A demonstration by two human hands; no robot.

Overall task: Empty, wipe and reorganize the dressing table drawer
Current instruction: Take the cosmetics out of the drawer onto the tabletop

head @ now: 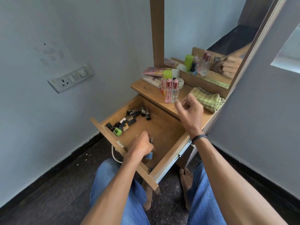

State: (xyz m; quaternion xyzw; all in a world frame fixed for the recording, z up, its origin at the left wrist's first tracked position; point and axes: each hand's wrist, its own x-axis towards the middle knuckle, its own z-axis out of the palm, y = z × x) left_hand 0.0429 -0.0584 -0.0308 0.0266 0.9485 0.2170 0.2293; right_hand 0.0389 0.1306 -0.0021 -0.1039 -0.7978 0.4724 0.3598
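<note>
Soft, even daylight fills the room, brightest at a pale window patch (pixel 289 51) on the right edge. Faint shadows gather in the drawer's (pixel 162 127) near corner. The right hand (pixel 189 108) smears with motion blur; the left hand (pixel 141 145) and the blue bottle (pixel 149 155) it grips look soft. Walls (pixel 48 111) bow at the edges.

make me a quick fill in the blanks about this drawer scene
1. The left hand grips a ____ nail polish bottle inside the drawer.
2. ____ pink-capped perfume bottles stand on the tabletop.
3. The folded cloth beside them is ____.
Missing words: blue; two; green.
</note>
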